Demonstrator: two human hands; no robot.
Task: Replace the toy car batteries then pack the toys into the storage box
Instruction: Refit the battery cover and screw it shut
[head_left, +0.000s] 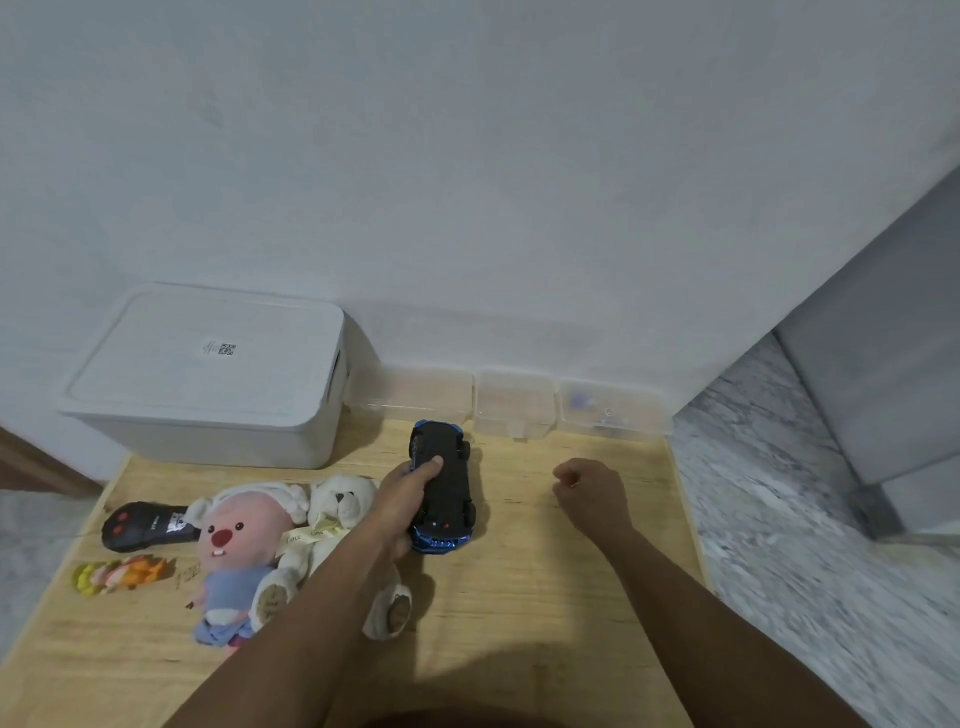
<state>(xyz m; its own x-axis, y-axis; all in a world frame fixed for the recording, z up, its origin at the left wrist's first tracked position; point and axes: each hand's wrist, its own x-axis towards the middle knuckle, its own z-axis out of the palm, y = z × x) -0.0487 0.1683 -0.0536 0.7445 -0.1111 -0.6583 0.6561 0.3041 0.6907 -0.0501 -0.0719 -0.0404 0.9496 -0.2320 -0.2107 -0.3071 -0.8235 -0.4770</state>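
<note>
- Light wooden tabletop carries everything; white wall behind, grey marbled floor on the right.
- White rectangular plastic storage box, lid on, sits at the back-left corner against the wall.
- Three small clear plastic containers in a row along the back edge, right of the storage box; the rightmost has small items inside, too blurred to identify.
- Pink-faced plush toy in a blue outfit lies on its back, front-left.
- White teddy bear with a cream ribbon touches the pink plush on its right; the left forearm crosses over its legs.
- Blue toy car is flipped, black underside and wheels up, mid-tabletop, just in front of the clear containers.
- Left hand grips the car from its left side, thumb pressed on the chassis.
- Right hand is curled into a loose fist to the right of the car, apart from it; can't tell if it's pinching anything.
- Black remote controller with red buttons lies at the far left, touching the pink plush.
- Small yellow-orange figurine lies in front of the remote.
</note>
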